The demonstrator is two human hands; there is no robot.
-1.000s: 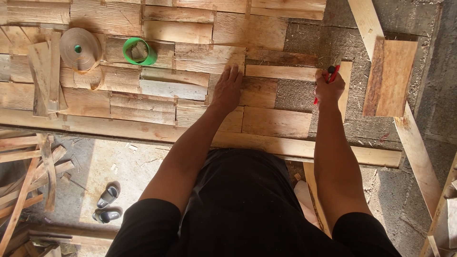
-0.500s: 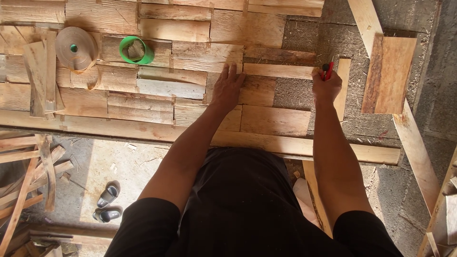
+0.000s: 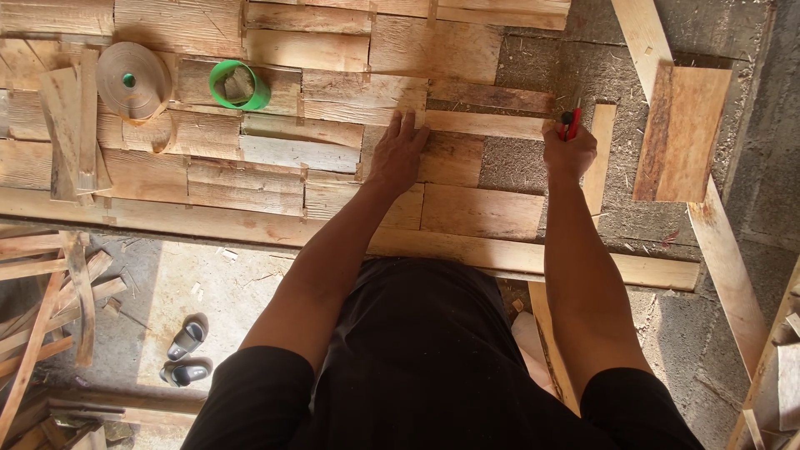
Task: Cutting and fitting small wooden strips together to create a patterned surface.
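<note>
My left hand (image 3: 398,152) lies flat, fingers spread, pressing on a narrow wooden slat (image 3: 487,125) laid across the patchwork of boards (image 3: 275,154). At the slat's right end my right hand (image 3: 568,150) is closed around a red-handled tool (image 3: 572,122), its tip pointing up by the slat's edge. What kind of tool it is cannot be told. Both arms reach forward from my dark-clothed body.
A tan tape roll (image 3: 132,79) and a green tape roll (image 3: 238,85) rest on the boards at upper left. A loose plank (image 3: 682,133) lies at right across a long diagonal batten (image 3: 708,208). Scrap slats (image 3: 42,292) and a pair of sandals (image 3: 187,354) are on the floor below left.
My right hand with the red tool has moved up and left to the end of the slat. My left hand has stayed on the wood.
</note>
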